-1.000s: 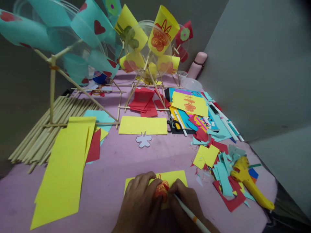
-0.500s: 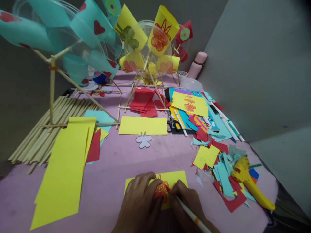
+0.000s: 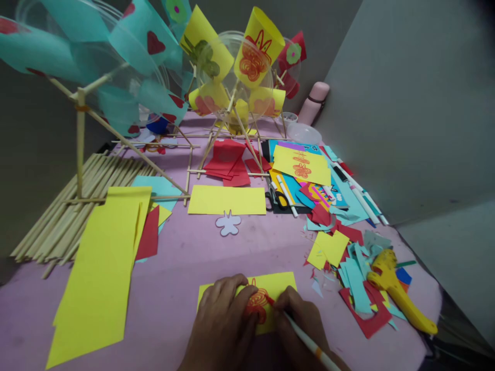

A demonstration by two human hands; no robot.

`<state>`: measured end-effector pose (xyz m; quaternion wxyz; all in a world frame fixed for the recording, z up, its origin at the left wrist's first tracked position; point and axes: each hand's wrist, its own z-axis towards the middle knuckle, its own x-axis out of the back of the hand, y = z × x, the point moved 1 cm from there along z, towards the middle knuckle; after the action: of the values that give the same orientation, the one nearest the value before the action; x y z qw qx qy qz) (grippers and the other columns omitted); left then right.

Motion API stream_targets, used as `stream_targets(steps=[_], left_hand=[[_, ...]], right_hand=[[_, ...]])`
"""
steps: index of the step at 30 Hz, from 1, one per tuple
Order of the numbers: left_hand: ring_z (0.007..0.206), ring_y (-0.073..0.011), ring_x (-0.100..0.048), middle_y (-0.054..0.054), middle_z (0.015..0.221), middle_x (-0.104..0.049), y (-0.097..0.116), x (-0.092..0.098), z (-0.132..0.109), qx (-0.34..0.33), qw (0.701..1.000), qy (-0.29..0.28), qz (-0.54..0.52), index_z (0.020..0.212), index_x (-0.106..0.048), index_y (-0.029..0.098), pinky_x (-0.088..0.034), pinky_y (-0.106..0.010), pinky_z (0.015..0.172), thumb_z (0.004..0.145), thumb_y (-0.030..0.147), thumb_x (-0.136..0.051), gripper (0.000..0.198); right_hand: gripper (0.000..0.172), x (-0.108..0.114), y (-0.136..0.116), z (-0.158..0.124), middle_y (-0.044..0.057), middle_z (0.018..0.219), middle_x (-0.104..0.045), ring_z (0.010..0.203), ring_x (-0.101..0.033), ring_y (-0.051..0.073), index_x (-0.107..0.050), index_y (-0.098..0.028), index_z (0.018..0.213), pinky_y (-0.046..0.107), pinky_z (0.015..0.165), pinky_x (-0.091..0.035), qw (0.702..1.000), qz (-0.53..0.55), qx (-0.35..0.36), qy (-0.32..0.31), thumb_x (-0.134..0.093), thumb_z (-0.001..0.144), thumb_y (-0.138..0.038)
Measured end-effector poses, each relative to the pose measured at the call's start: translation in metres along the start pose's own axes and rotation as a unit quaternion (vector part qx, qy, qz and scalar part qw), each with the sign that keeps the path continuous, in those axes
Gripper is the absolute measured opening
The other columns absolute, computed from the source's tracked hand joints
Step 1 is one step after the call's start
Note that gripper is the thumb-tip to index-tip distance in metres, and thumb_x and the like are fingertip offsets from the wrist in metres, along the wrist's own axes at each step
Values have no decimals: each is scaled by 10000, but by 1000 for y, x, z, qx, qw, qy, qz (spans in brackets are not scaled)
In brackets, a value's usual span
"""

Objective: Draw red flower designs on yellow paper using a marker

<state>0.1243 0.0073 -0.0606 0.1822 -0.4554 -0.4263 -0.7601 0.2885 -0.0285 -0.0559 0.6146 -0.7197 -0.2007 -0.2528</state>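
Head view: near the bottom edge, a small yellow paper rectangle [image 3: 280, 282] lies flat on the matte pink cloth [image 3: 181, 257] covering the table. The left hand [image 3: 224, 324] rests on the paper's left half, fingers loose and slightly curled, pressing down and gripping nothing. The right hand [image 3: 299, 324] has its fingers pinched round a slim white marker [image 3: 307, 341] with an orange band; the red tip touches a looping red scribbled flower [image 3: 258, 303] at the middle of the paper, between the two hands.

Just right of the hands lies a heap of jagged paper scraps [image 3: 358, 288] in teal, red and yellow, with a glossy yellow glue gun [image 3: 394, 291] on top. Farther up the cloth sit a white flower-shaped cut-out [image 3: 228, 224] and a plain yellow strip [image 3: 227, 200], close together. To the left a long yellow sheet [image 3: 96, 278] overlaps a red piece, beside a row of pale round wooden sticks [image 3: 58, 216]. At the back stand stick-framed wheels [image 3: 240, 77] of clear plastic discs with curled yellow and teal paper blades, and a smooth pink bottle [image 3: 315, 103] near the grey wall.
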Motion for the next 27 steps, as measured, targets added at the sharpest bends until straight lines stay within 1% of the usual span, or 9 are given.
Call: stream_targets(steps=[5,11,16,21,27], left_hand=[[921,-262,-520,-77,1068,-568,1,1,0,-1,1000,-4,-5,1068,-546,226,-415,-401,730,834,194,-504,239],[914,-254,-526,-74,1061,-576,0,0,0,0,1000,-3,-2,1067,-552,230,-416,-388,727,840,202,-492,236],[918,-250,-529,-66,1067,-577,0,-1,-1,0,1000,-1,5,1068,-558,242,-413,-378,731,839,222,-501,237],[919,-253,-531,-66,1064,-578,1,0,0,7,1000,-4,4,1063,-560,237,-417,-383,734,831,218,-515,237],[910,-241,-540,-53,1047,-585,0,0,1,11,1000,3,12,1036,-579,244,-421,-366,735,825,224,-523,220]], right_hand=[[112,-2,3,1,-46,489,-520,429,-503,121,-405,-238,649,190,432,-332,1000,6,-4,-11,-411,755,-204],[104,-3,1,2,-43,492,-537,425,-511,128,-413,-240,665,193,433,-338,1000,13,0,-16,-416,764,-209],[124,-3,-2,3,-36,486,-538,429,-512,139,-417,-242,642,204,427,-329,1000,-18,-11,-16,-430,762,-211],[121,-3,-5,3,-37,483,-542,427,-516,139,-399,-245,638,205,430,-326,1000,-22,-16,-8,-424,750,-206],[131,-2,0,2,-25,479,-543,421,-533,158,-371,-251,635,213,425,-335,999,-35,-21,-20,-406,755,-210]])
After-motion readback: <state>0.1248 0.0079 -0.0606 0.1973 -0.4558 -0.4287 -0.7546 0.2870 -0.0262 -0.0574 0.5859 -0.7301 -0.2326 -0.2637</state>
